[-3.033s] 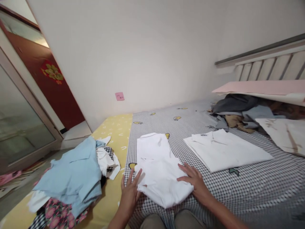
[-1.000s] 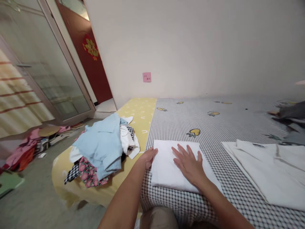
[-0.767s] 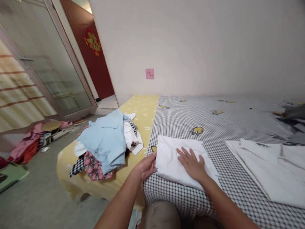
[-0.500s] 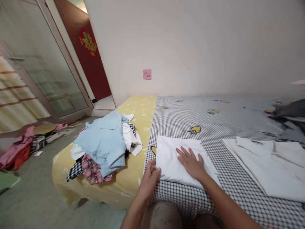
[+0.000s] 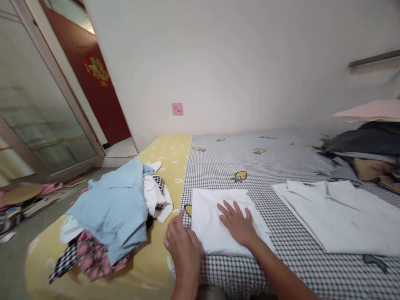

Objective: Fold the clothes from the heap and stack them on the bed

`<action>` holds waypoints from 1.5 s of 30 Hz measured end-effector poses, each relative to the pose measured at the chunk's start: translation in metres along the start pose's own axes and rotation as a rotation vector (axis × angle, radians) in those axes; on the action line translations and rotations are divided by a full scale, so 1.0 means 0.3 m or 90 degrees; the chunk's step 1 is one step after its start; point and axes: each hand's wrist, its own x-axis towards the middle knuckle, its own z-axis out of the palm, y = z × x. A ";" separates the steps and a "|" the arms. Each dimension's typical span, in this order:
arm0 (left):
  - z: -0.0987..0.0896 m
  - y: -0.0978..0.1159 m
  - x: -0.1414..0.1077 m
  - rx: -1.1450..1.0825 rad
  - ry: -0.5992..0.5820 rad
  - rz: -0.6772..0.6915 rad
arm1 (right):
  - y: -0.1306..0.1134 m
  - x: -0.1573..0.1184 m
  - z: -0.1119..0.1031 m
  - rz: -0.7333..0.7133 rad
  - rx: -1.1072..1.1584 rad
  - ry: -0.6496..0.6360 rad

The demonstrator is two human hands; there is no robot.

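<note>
Pale blue cloth (image 5: 115,204) tops a heap of clothes (image 5: 90,254) at left; beside it the left hand (image 5: 184,248), its fingers bunched and any grip hidden, has drawn leftward from the near-left edge of the folded white garment (image 5: 204,227), over which its thumb lay a moment earlier. The garment lies flat on the checked sheet (image 5: 214,162), just right of those fingertips and beneath the right hand (image 5: 238,226), whose fingers rest spread, and so appears steadied by that hand alone; farther right lies a second white garment (image 5: 343,223).
</note>
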 end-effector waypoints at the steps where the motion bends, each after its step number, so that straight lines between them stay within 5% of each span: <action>1: 0.007 0.036 0.030 0.034 0.028 0.084 | 0.000 0.002 0.001 -0.004 0.007 0.005; 3: 0.054 0.093 0.088 0.078 0.023 0.248 | 0.000 0.006 0.000 -0.011 0.022 0.019; 6: 0.189 0.102 0.135 0.144 -0.125 0.387 | -0.004 0.002 -0.017 -0.016 0.050 0.039; 8: 0.284 0.063 0.135 0.208 -0.233 0.340 | -0.016 -0.014 -0.039 -0.034 0.079 0.056; 11: 0.373 -0.005 0.119 0.280 -0.284 0.247 | -0.035 -0.064 -0.071 -0.063 0.112 0.095; 15: 0.385 -0.027 0.119 0.304 -0.287 0.251 | 0.022 -0.171 -0.060 -0.051 0.120 0.116; 19: 0.370 -0.009 0.123 0.303 -0.287 0.253 | 0.223 -0.274 0.016 0.135 0.022 0.123; 24: 0.370 -0.009 0.117 0.280 -0.273 0.242 | 0.410 -0.323 0.056 0.156 0.046 0.133; 28: 0.362 -0.009 0.108 0.259 -0.259 0.247 | 0.316 -0.263 -0.077 0.233 0.113 0.243; 31: 0.355 -0.005 0.105 0.245 -0.233 0.228 | 0.138 -0.155 -0.200 0.112 0.066 0.330; 33: 0.355 -0.006 0.103 0.245 -0.226 0.216 | 0.042 -0.061 -0.229 0.045 0.037 0.296; 38: 0.374 -0.024 0.095 0.260 -0.226 0.230 | 0.038 0.155 -0.086 0.094 0.011 0.028; 41: 0.381 -0.022 0.090 0.267 -0.236 0.234 | 0.094 0.210 -0.017 0.095 0.009 0.020; 45: 0.372 -0.006 0.116 0.234 -0.299 0.179 | 0.120 0.192 -0.055 0.074 0.050 -0.030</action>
